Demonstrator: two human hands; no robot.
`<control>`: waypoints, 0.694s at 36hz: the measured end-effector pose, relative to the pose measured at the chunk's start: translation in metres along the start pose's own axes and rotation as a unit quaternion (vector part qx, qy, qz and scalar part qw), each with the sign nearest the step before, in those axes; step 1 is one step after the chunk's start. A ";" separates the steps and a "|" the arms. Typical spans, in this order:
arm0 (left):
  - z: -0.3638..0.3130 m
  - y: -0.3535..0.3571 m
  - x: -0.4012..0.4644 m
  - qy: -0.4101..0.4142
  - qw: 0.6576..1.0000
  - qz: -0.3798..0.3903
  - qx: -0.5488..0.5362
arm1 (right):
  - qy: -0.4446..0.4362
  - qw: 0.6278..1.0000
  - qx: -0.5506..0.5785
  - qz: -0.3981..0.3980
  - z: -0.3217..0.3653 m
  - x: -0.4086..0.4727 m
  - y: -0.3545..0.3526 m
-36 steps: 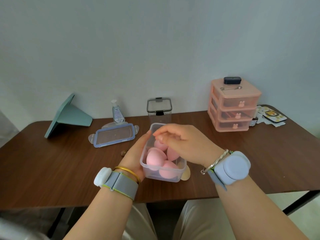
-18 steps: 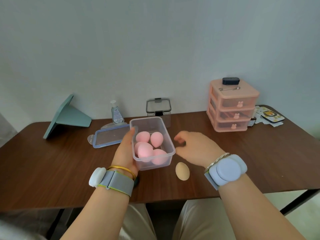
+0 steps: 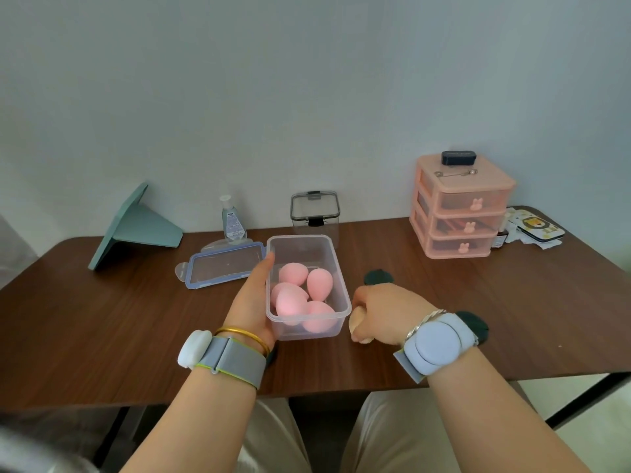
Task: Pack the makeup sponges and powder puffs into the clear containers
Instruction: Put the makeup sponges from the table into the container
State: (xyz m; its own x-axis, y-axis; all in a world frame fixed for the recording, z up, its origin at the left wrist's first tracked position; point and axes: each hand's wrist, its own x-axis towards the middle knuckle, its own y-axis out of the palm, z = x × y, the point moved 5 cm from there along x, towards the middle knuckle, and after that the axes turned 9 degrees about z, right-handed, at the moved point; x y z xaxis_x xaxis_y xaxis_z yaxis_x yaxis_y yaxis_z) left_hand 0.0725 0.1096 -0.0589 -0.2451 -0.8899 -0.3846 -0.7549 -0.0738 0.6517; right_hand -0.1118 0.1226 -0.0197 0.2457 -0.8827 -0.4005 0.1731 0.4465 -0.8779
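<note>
A clear rectangular container (image 3: 338, 268) sits at the table's middle with several pink egg-shaped makeup sponges (image 3: 319, 283) inside. My left hand (image 3: 254, 302) grips its left wall. My right hand (image 3: 386, 310) is closed over a beige makeup sponge (image 3: 358, 320) lying on the table just right of the container; most of that sponge is hidden by the fingers. Two dark green powder puffs lie flat on the table, one (image 3: 377, 278) behind my right hand and one (image 3: 476, 327) partly behind my right wrist.
The container's blue-rimmed lid (image 3: 222, 268) lies left of it. A second clear container with a black-rimmed lid (image 3: 314, 213), a sanitizer bottle (image 3: 233, 218), a teal stand (image 3: 135, 227) and a pink drawer unit (image 3: 461, 213) line the back. The table's front edge runs near my wrists.
My left hand slid the container away from me and slightly left, uncovering the beige sponge. My right hand left the container, dropped to the table and closed over that sponge.
</note>
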 end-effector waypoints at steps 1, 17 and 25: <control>0.001 0.000 -0.001 -0.001 1.000 -0.003 0.000 | 0.005 0.999 0.029 -0.038 -0.001 -0.001 -0.006; 0.016 0.006 0.005 -0.040 0.992 0.107 0.054 | -0.109 0.947 0.056 -0.296 0.026 -0.002 -0.055; 0.012 0.002 0.004 -0.045 0.992 0.091 0.071 | -0.091 0.966 0.041 -0.238 0.022 0.008 -0.044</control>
State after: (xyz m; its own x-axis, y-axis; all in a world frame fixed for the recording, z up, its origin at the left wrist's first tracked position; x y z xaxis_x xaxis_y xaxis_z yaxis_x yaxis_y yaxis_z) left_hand 0.0628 0.1110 -0.0674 -0.4329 -0.8386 -0.3306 -0.7704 0.1538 0.6187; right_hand -0.0963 0.0988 0.0216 0.2827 -0.9538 0.1021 0.3815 0.0141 -0.9243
